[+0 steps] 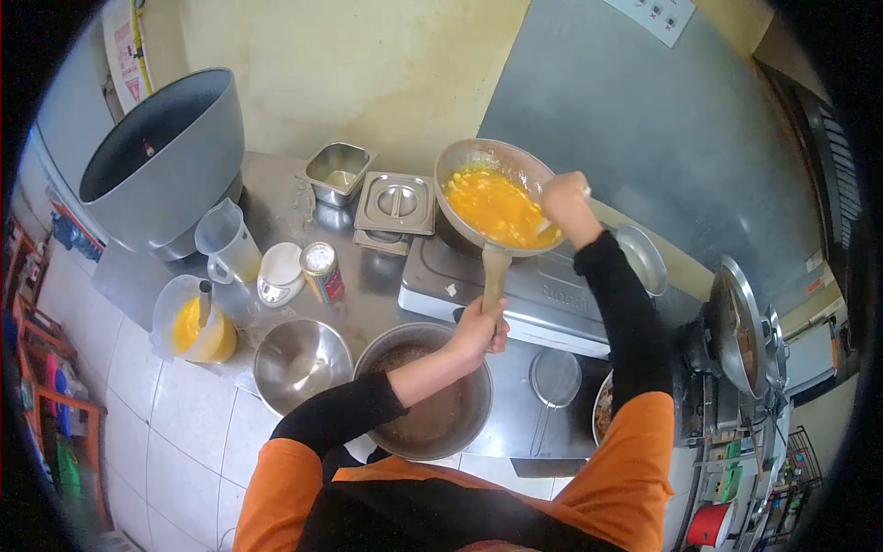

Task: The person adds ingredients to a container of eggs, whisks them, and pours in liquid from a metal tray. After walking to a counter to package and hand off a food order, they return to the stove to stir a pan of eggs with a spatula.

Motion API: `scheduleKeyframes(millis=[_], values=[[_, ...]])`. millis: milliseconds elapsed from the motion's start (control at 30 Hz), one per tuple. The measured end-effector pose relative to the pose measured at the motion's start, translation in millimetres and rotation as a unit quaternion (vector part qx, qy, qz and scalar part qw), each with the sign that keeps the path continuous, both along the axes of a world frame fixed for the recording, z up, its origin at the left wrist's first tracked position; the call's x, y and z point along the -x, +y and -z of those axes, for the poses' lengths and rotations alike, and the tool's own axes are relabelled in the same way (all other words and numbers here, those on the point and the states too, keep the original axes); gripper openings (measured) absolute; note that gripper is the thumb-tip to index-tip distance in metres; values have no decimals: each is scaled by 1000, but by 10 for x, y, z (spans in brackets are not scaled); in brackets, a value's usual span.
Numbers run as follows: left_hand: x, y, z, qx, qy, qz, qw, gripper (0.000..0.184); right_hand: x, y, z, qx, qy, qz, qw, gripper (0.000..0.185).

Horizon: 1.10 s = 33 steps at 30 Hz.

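Note:
My left hand (478,331) is wrapped round the handle (495,274) of a pan (455,158), which is tilted over the gas stove (441,276). Orange-yellow liquid with pale lumps (492,202) fills much of the pan. At the pan's right side, my right hand (568,204) grips a utensil whose pale end (544,226) dips into the liquid; most of it is hidden by the hand. Below my left forearm stands a large brown-coated pot (432,414).
A steel bowl (303,366), a jug of yellow liquid (191,322), another jug (230,244), a can (322,274) and a scale (280,274) stand left. Behind are steel containers (395,204). A strainer (555,379) lies right of the pot; a wok (739,322) stands far right.

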State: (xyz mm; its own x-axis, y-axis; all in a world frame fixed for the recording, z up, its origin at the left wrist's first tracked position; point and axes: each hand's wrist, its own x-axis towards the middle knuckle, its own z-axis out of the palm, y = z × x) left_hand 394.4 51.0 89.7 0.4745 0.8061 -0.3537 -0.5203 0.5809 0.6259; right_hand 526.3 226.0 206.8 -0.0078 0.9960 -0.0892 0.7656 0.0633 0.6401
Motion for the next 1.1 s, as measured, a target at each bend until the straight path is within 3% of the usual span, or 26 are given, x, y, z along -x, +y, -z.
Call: scheduleKeyframes(millis=[67, 167, 300, 333, 533, 633, 733, 833, 933, 1033, 1067, 1100], values=[[0, 0, -9, 1, 1, 5, 1000, 20, -273, -186, -102, 1, 8, -86, 996, 16], [-5, 14, -9, 0, 3, 16, 1000, 19, -220, -500, -388, 173, 224, 62, 957, 17], [-15, 12, -19, 0, 5, 18, 1000, 18, -244, -479, 230, -22, 244, -52, 968, 24], [-13, 3, -17, 2, 6, 17, 1000, 18, -124, -475, 167, 37, 213, -19, 976, 26], [-43, -16, 38, -9, -1, -10, 1000, 20, -39, 250, 808, -81, 310, -2, 947, 23], [-56, -17, 45, -6, -13, -18, 1000, 20, -125, 514, 983, -153, 255, -96, 950, 20], [-76, -10, 47, 0, 2, -19, 1000, 20, -24, 401, 678, -78, 24, -76, 994, 16], [-80, -8, 31, -1, -1, -16, 1000, 19, 68, 367, 298, -6, -7, 104, 995, 13], [-79, -12, 12, 3, -2, -13, 1000, 18, -332, 203, 209, -55, -17, -55, 997, 10], [-101, -8, 17, 0, 1, -2, 1000, 18, -374, -77, -240, 77, 43, -18, 996, 7], [-106, -9, 14, -1, 1, 3, 1000, 18, -466, 4, -261, 149, 154, 72, 974, 7], [-111, -9, 11, -2, 1, 8, 1000, 18, -532, 68, -229, 197, 196, 85, 957, 9]])
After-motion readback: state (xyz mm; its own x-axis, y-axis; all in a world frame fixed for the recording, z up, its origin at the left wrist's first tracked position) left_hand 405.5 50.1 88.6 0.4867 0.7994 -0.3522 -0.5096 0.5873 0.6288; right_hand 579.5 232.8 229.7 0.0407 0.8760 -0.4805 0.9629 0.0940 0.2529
